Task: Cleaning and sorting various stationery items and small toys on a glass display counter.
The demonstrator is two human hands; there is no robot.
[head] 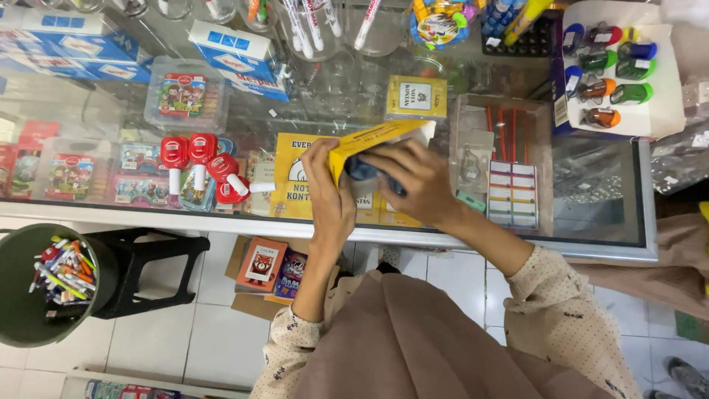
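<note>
My left hand [330, 193] grips the left end of a yellow cardboard box [373, 140], held tilted just above the glass counter [591, 244]. My right hand [413, 181] wraps around dark blue items [360, 170] at the box's open underside. Whether they are fully inside the box is hidden by my fingers. Both hands are over the middle of the counter, near its front edge.
Red correction-tape dispensers [199, 166] lie left of my hands. A clear plastic box [504, 159] with red pens and labels stands to the right. A card of coloured stampers [609, 70] is at the back right. A green bucket of pens [44, 284] and black stool [148, 266] stand below left.
</note>
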